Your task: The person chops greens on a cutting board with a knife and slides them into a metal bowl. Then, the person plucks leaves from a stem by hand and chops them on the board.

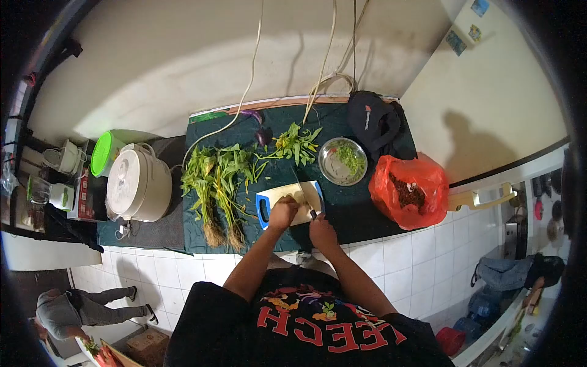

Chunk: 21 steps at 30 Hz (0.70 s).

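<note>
The right hand (322, 233) is wrapped around the black-handled metal knife (313, 214), its blade pointing away across the white, blue-ended rectangular cutting board (313, 190). Left of the blade, the left hand (284, 211) curls over the board; its grip is unclear.

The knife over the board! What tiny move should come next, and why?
Perhaps the left hand should tuck its fingertips a little further from the knife. The right hand grips the knife over the cutting board, and the left fingers look close beside it. Whatever is under those fingers is too small to make out.
</note>
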Available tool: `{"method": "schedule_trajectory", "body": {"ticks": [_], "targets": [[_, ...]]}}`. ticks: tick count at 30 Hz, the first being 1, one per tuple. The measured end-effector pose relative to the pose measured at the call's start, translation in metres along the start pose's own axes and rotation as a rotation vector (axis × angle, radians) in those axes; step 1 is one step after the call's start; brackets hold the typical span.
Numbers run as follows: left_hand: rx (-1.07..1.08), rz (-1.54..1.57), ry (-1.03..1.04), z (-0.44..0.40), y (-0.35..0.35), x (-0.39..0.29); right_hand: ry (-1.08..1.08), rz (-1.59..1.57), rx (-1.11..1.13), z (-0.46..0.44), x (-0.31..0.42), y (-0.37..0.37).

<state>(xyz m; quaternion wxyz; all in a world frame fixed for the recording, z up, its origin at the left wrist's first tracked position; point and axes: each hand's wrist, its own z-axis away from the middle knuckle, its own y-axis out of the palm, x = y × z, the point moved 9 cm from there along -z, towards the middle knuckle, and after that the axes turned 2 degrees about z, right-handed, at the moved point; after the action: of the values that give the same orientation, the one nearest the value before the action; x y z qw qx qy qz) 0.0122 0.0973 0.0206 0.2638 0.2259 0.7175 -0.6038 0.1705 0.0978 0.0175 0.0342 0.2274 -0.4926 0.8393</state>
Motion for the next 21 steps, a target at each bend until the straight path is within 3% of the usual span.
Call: {"method": "schedule_trajectory", "body": {"ticks": [3,8,17,21], "targets": [[0.017,-0.046,-0.008,0.001,-0.002,0.001,-0.096,0.038,0.020,-0.003,0.009,0.004],[0.003,-0.135,-0.022,0.000,-0.009,-0.008,0.070,-0.048,0.019,0.022,-0.016,0.024],[0.058,-0.158,-0.055,-0.005,-0.010,-0.010,-0.069,-0.019,0.006,0.025,0.012,-0.005],[0.009,-0.184,-0.011,-0.004,-0.012,-0.012,0.034,-0.070,0.025,0.018,-0.008,0.013]]}}
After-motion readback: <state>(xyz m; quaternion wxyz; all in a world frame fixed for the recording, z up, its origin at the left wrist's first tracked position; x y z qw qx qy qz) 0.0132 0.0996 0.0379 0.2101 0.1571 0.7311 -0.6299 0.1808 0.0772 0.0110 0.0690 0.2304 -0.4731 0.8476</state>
